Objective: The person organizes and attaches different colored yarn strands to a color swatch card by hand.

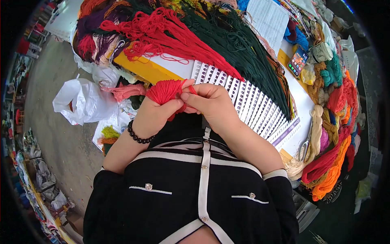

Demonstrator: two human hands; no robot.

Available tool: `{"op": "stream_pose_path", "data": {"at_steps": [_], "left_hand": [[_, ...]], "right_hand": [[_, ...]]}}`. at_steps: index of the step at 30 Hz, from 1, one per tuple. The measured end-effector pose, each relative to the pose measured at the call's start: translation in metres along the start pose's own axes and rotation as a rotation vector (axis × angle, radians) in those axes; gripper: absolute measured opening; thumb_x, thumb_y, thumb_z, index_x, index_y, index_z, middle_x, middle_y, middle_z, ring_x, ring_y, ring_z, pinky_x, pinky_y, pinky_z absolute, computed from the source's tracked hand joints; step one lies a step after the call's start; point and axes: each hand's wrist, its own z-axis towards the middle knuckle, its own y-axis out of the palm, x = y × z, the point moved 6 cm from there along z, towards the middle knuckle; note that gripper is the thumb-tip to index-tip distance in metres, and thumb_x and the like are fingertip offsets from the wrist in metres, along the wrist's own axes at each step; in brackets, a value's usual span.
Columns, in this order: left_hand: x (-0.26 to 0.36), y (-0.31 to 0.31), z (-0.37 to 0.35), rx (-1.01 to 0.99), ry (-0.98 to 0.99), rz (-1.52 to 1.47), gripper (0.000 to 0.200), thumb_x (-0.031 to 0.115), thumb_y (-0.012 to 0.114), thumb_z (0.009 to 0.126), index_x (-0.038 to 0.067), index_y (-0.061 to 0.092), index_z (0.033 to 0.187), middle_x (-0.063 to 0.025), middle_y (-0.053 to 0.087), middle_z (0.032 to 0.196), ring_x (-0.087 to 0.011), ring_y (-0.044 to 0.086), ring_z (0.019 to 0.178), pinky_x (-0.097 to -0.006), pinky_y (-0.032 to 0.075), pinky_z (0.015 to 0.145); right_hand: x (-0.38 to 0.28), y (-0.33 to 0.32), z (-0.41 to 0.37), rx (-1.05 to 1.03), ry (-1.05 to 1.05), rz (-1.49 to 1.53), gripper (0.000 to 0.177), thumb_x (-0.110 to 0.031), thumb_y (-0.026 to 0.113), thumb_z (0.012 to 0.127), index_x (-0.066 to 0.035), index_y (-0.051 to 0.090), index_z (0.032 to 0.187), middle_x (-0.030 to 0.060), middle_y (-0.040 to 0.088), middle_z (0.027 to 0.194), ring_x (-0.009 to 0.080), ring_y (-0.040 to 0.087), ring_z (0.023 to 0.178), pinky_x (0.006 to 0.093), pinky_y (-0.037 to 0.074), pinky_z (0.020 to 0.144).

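Across the white worktop, a long mass of bright red yarn (178, 34), curly and looped at the wide end, drawn straight and narrow toward a point. Just beside it, a thicker spread of dark green yarn (231, 40), matte and stringy, tapering over stiff white strips with rows of dark round holes (250, 103), arranged like a fan. To the left, a flat yellow strip (142, 68), partly under the red strands, and a crumpled, glossy white plastic bag (83, 101). Along the right side, soft twisted skeins, among them a pale cream skein (316, 126) and a bright orange skein (335, 168); near the cream one, metal scissors (303, 151). Farther up, a slim smartphone with a lit screen (298, 60).

Between both hands, in front of the black knit top with white trim (174, 195) and near the worktop: a compact bundle of red yarn (162, 91). Rounded and puffed at the left, fine strands side by side, narrowing toward the fingers. Left hand (156, 112) clasping it, thumb pressed along the near side; on that wrist, a bracelet of round black beads (138, 136). Right hand (215, 101) close against the left, thumb and forefinger pinching red yarn at the narrow end. Partly hidden there by fingertips; impossible to tell whether knotted.
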Motion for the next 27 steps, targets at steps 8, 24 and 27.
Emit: {"op": "stream_pose_path", "data": {"at_steps": [8, 24, 27], "left_hand": [[-0.004, -0.003, -0.002, 0.024, -0.054, -0.212, 0.037, -0.005, 0.048, 0.081, -0.003, 0.054, 0.118, -0.0088, 0.059, 0.115, -0.0134, 0.057, 0.1, -0.0255, 0.045, 0.086], [0.002, 0.006, 0.0, -0.078, 0.034, -0.198, 0.044, 0.003, 0.041, 0.086, -0.006, 0.04, 0.129, -0.0118, 0.062, 0.088, -0.0169, 0.06, 0.079, -0.0274, 0.045, 0.078], [-0.007, 0.011, 0.002, -0.089, 0.045, -0.073, 0.044, -0.002, 0.04, 0.089, -0.002, 0.037, 0.133, -0.0096, 0.058, 0.098, -0.0131, 0.059, 0.073, -0.0235, 0.046, 0.068]], "right_hand": [[-0.005, 0.0, -0.006, -0.009, 0.042, 0.068, 0.013, -0.009, 0.064, 0.083, -0.001, 0.065, 0.093, 0.0057, 0.065, 0.083, 0.0101, 0.06, 0.068, 0.0206, 0.045, 0.067], [-0.006, 0.004, -0.002, -0.012, -0.012, 0.137, 0.014, -0.014, 0.059, 0.087, -0.001, 0.063, 0.085, 0.0039, 0.06, 0.071, 0.0091, 0.05, 0.06, 0.0222, 0.037, 0.057], [-0.008, 0.008, -0.002, -0.027, -0.05, 0.077, 0.014, -0.012, 0.061, 0.085, 0.001, 0.063, 0.08, 0.0045, 0.057, 0.061, 0.0085, 0.047, 0.051, 0.0207, 0.032, 0.051]]}}
